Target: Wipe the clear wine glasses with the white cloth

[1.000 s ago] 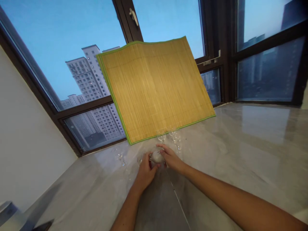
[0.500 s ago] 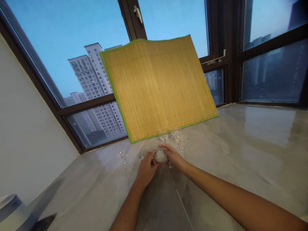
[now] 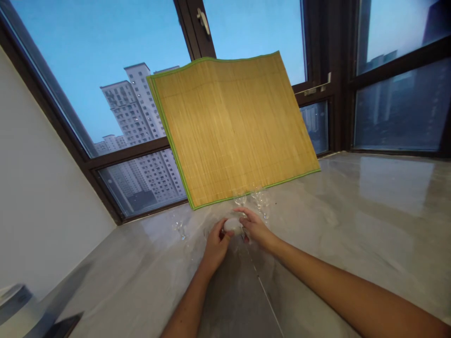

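Note:
A small, whitish, rounded object (image 3: pixel 232 226) is held between my two hands, just above the marble-look surface; its exact kind is not clear. My left hand (image 3: pixel 217 241) grips its left side, with the thumb across its near face. My right hand (image 3: pixel 256 231) has its fingers closed at the right side, one finger reaching over the far side. Part of the object is hidden by the fingers. Just beyond my hands stand small clear stemmed glasses (image 3: pixel 260 199), another clear glass (image 3: pixel 240 199) and, to the left, one more glass (image 3: pixel 180 229).
A yellow bamboo mat (image 3: pixel 232 126) with green edging leans against the window behind the glasses. The grey marble-look surface (image 3: pixel 352 225) has a thin pale line (image 3: pixel 265 295) running towards me. A white rounded object (image 3: pixel 16 310) and a dark flat item (image 3: pixel 65 325) lie at lower left.
The whitish object has turned slightly between my fingers. My left thumb has shifted up onto its near face, and my right fingers have moved a little. The glasses and mat are unchanged.

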The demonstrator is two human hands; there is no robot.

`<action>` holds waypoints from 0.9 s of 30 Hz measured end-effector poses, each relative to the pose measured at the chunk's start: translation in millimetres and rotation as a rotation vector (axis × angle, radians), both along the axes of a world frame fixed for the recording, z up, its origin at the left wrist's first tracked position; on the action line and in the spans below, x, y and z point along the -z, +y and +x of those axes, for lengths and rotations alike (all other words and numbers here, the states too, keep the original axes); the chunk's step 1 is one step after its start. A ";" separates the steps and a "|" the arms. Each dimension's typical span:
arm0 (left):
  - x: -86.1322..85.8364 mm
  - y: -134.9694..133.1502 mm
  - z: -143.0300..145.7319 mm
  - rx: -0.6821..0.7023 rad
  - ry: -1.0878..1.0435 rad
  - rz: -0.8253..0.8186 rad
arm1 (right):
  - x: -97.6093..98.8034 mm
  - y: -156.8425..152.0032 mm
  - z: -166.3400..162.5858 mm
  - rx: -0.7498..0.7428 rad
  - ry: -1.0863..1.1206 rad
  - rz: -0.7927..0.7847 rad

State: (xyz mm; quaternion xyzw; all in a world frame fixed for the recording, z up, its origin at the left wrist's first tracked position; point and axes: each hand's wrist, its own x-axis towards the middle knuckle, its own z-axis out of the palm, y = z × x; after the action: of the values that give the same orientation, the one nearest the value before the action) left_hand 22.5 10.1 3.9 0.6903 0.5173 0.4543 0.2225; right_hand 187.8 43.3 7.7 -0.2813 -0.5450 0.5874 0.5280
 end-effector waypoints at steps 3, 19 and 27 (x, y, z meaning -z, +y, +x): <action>1.0 2.4 -2.4 0.026 -0.032 -0.005 | 2.1 -0.7 0.2 -0.021 0.046 -0.023; -3.0 -6.4 -7.0 -0.119 0.354 0.153 | -4.8 -4.7 0.3 -0.029 0.052 -0.206; -1.0 -8.6 -4.3 -0.197 0.431 0.144 | 2.4 1.9 -0.9 -0.041 0.094 -0.157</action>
State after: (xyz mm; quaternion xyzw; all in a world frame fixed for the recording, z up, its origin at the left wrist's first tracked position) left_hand 18.2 1.5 4.9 0.7317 0.5839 0.3516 0.0119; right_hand 186.9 45.2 5.4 -0.2828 -0.4775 0.6515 0.5173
